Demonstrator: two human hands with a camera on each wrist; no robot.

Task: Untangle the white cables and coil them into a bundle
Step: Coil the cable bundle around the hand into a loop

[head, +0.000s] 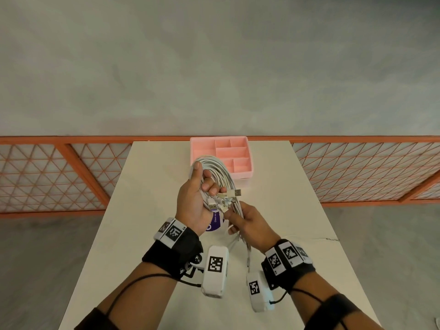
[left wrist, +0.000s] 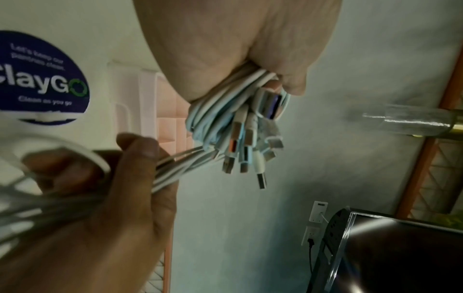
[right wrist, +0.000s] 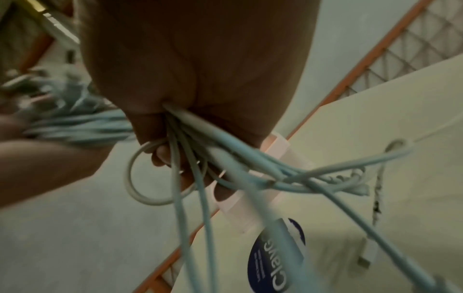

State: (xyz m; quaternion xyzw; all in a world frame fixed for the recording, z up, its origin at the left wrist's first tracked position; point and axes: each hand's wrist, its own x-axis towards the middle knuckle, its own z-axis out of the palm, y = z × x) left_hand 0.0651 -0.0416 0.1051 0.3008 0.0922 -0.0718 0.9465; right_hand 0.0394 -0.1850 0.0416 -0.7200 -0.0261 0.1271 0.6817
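Note:
A bundle of white cables (head: 217, 173) is held up above the white table (head: 147, 186). My left hand (head: 202, 194) grips the looped part, fingers curled round it, with several USB plugs (head: 234, 193) sticking out to the right. In the left wrist view the plugs (left wrist: 246, 146) hang below the fist. My right hand (head: 245, 222) grips the trailing strands (right wrist: 200, 158) just below the left hand. Loose cable ends (right wrist: 358, 184) hang from it toward the table.
A pink compartment tray (head: 223, 145) stands at the table's far edge behind the cables. A purple round sticker (head: 215, 222) lies on the table under my hands. An orange mesh railing (head: 71, 172) runs behind the table.

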